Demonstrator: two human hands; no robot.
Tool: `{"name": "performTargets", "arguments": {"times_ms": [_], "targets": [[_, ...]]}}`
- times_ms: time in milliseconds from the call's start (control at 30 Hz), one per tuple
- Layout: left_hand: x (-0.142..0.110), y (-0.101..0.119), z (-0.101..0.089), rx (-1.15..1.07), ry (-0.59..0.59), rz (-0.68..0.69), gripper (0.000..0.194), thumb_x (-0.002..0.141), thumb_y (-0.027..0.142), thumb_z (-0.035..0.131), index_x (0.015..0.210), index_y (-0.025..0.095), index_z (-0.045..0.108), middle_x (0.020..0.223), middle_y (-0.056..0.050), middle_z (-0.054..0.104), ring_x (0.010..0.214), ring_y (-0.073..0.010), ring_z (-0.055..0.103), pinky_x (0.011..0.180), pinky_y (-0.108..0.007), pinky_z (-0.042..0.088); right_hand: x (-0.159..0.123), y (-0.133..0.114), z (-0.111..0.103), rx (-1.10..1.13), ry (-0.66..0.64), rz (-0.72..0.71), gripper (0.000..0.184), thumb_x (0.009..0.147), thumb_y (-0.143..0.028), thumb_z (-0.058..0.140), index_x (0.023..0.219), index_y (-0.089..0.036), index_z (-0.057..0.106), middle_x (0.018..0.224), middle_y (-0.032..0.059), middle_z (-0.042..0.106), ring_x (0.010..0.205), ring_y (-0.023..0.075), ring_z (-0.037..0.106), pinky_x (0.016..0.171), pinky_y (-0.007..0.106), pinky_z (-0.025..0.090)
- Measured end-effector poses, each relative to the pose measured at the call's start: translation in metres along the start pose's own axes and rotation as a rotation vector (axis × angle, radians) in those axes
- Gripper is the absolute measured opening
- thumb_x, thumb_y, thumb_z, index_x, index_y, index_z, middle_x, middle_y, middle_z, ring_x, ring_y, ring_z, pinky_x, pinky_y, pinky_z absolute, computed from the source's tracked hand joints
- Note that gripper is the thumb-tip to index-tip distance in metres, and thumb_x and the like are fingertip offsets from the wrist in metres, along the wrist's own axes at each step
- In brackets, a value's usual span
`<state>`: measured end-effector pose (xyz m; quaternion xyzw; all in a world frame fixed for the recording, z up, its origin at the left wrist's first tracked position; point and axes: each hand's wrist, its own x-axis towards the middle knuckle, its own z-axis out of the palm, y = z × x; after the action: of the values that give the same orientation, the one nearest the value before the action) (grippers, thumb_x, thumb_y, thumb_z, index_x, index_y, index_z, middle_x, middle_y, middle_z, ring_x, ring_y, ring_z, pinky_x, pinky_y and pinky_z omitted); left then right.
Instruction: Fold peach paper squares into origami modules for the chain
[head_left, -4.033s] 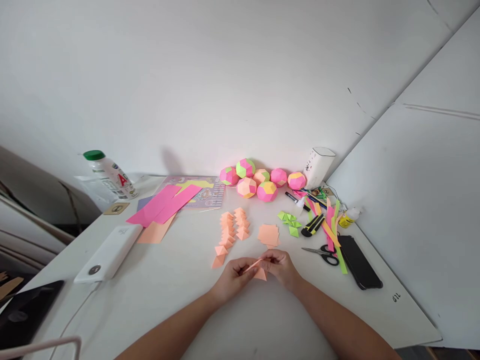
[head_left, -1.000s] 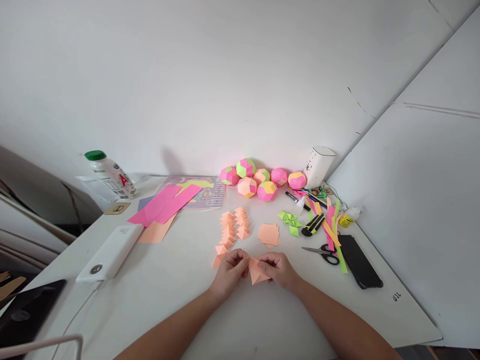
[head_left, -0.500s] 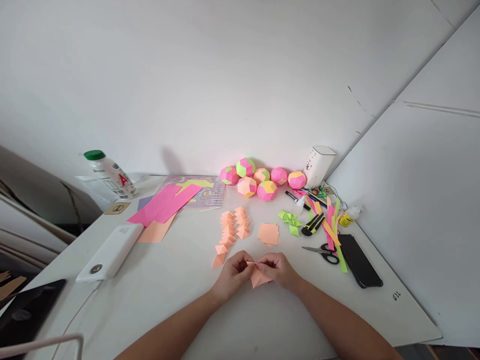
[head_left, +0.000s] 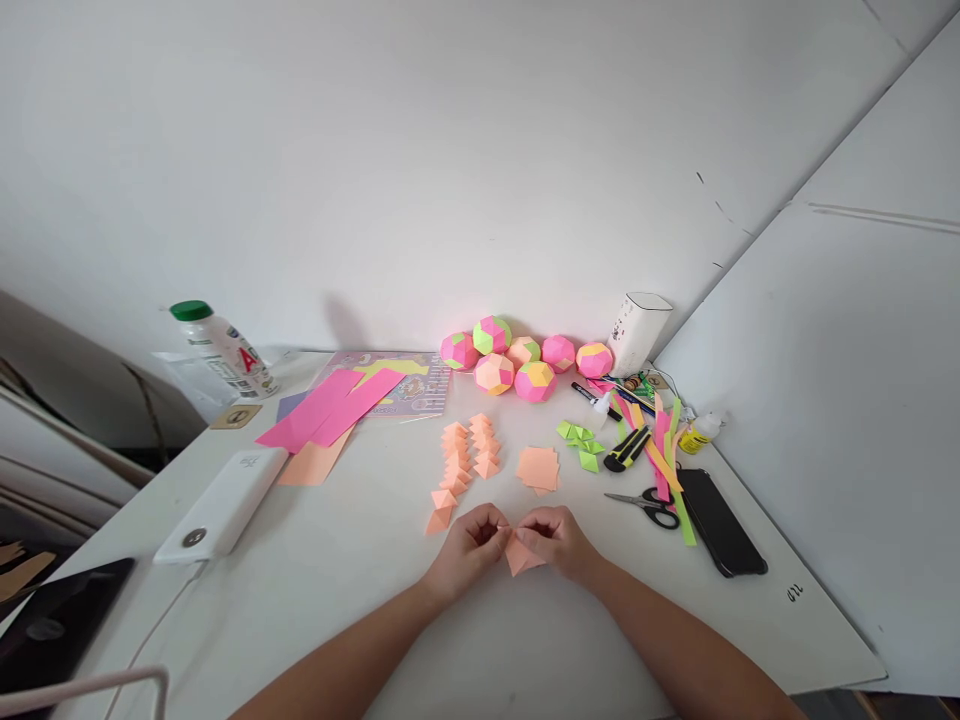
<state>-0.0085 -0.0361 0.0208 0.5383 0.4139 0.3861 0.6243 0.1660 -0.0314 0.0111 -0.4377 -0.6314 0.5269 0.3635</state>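
Note:
Both hands meet over the white table (head_left: 360,610) and pinch a small folded peach paper piece (head_left: 519,556). My left hand (head_left: 469,548) grips its left edge with curled fingers. Curled on the right side of the piece is my right hand (head_left: 556,541). Just beyond the hands lie rows of folded peach units (head_left: 465,455) and a small stack of peach paper squares (head_left: 537,468). A few folded green units (head_left: 579,442) sit to the right of the stack.
Several pink, green and yellow paper balls (head_left: 525,365) line the wall. Scissors (head_left: 645,508), a black phone (head_left: 718,535), a yellow-black cutter (head_left: 625,450), coloured strips (head_left: 664,455) and glue (head_left: 697,435) lie right. Pink sheets (head_left: 326,408), a white power bank (head_left: 221,505) and a bottle (head_left: 221,350) lie left.
The peach piece went from a thin raised fold to a small pointed shape. Both hands closed in on it and now pinch it tightly together.

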Motion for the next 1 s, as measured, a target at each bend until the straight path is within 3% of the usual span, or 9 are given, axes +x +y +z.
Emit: {"name": "performTargets", "arguments": {"times_ms": [233,333,600,833,1000], "targets": [[0.0018,-0.0079,0.0001,0.036,-0.009,0.048,0.023,0.074,0.035,0.060,0.064,0.017,0.050,0.058,0.005,0.042,0.051,-0.0081,0.035,0.049,-0.021,0.028,-0.0017,-0.0031,0.0037,0.004,-0.008,-0.022,0.014,0.073,-0.021,0.056,0.061,-0.015,0.057,0.052,-0.0046,0.040,0.049,0.0089,0.034,0.046,0.022,0.028],[0.0007,-0.0060,-0.0003,0.003,-0.003,0.006,0.022,0.072,0.034,0.061,0.062,0.017,0.049,0.054,0.006,0.041,0.048,-0.0076,0.034,0.048,-0.021,0.027,-0.0022,-0.0031,0.0035,0.006,0.025,-0.021,0.013,0.069,-0.017,0.054,0.056,-0.015,0.055,0.051,-0.0045,0.039,0.049,0.0090,0.034,0.046,0.022,0.028],[0.0035,-0.0048,-0.0042,-0.166,0.115,-0.079,0.021,0.070,0.032,0.061,0.060,0.017,0.049,0.049,0.008,0.041,0.044,-0.0062,0.036,0.046,-0.019,0.026,0.0009,-0.0018,0.0009,0.196,0.121,0.117,0.008,0.064,-0.018,0.051,0.056,-0.018,0.051,0.048,-0.0055,0.045,0.041,0.0097,0.044,0.042,0.023,0.037],[0.0068,-0.0088,-0.0086,-0.186,0.170,-0.092,0.024,0.072,0.036,0.062,0.062,0.017,0.050,0.041,0.008,0.043,0.041,-0.0064,0.033,0.045,-0.020,0.022,0.0022,0.0010,-0.0009,0.301,0.160,0.049,0.013,0.074,-0.020,0.050,0.061,-0.018,0.047,0.052,-0.0059,0.046,0.042,0.0091,0.049,0.043,0.022,0.037],[0.0064,-0.0079,-0.0064,-0.144,0.136,-0.070,0.028,0.076,0.042,0.060,0.066,0.017,0.052,0.041,0.008,0.045,0.041,-0.0068,0.032,0.046,-0.020,0.023,0.0030,0.0026,0.0001,0.271,0.095,0.049,0.018,0.078,-0.031,0.060,0.072,-0.018,0.049,0.056,-0.0053,0.052,0.047,0.0096,0.052,0.046,0.022,0.039]]}}
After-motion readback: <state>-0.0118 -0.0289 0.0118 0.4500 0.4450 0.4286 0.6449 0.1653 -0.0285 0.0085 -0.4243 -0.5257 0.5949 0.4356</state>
